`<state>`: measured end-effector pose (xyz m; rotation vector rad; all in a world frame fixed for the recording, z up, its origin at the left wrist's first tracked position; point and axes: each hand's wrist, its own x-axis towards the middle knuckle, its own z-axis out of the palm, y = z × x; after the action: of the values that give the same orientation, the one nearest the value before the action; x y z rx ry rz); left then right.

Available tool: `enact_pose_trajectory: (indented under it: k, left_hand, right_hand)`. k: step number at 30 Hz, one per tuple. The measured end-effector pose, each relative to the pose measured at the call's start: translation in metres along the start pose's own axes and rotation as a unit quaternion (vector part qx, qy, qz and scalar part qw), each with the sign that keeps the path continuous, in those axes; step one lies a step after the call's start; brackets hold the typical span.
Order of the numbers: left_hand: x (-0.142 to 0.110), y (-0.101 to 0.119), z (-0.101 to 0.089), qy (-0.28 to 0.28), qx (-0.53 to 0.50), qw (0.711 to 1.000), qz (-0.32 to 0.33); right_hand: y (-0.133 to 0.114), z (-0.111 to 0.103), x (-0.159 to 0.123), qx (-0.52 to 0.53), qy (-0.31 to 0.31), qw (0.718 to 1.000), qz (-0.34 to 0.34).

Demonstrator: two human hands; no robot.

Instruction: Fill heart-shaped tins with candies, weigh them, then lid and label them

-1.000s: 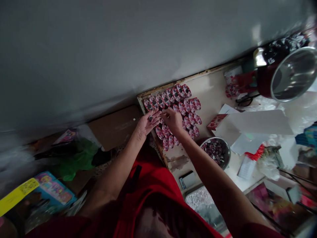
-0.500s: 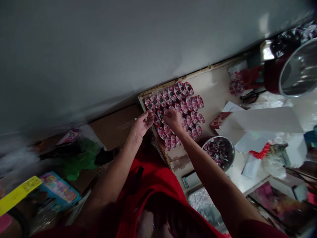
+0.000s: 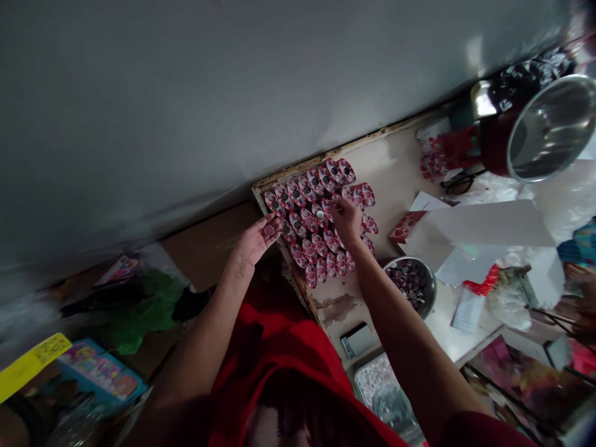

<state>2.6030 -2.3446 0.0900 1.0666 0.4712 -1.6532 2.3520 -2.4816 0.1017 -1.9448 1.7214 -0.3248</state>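
Note:
Rows of oval red-and-white printed pieces (image 3: 313, 180) lie on the worn tabletop. Dark round discs sit on those of the back row; many nearer ones show a pink round centre. A small pink disc (image 3: 269, 230) rests on the fingers of my left hand (image 3: 254, 241), which is palm up beside the left end of the rows. My right hand (image 3: 348, 220) is over the middle rows, its fingers pinched; anything between them is hidden. Just left of its fingertips, a small white disc (image 3: 320, 215) lies on one oval piece.
A metal bowl (image 3: 434, 287) of small dark and pink discs stands right of my right forearm. Beyond it are an opened white box (image 3: 484, 226), black scissors (image 3: 460, 183) and a large metal pot (image 3: 510, 146). A grey wall (image 3: 233, 93) borders the table's back.
My right hand has moved right along the rows, uncovering several oval pieces and the white disc. My left hand has shifted left and turned palm up again, with a pink disc showing.

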Motion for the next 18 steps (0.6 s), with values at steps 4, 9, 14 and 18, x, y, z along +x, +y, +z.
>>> enact_pose_trajectory:
  k: [4,9,14,18]
  left_hand:
    - [-0.004,0.003,-0.010,0.025,-0.010,1.000,0.006]
    - [-0.008,0.001,-0.011,0.031,-0.015,0.999,0.005]
    - [-0.008,-0.005,-0.013,0.027,-0.011,1.000,0.003]
    - [-0.008,-0.008,-0.018,0.020,-0.003,1.000,-0.002]
  right_hand:
    - [-0.003,0.004,-0.009,-0.023,-0.097,0.992,-0.081]
    - [-0.002,0.001,-0.012,-0.040,-0.092,0.989,-0.111]
    - [0.008,0.002,-0.007,-0.048,-0.135,0.984,-0.103]
    - [0.016,0.003,-0.005,-0.017,-0.128,0.988,-0.081]
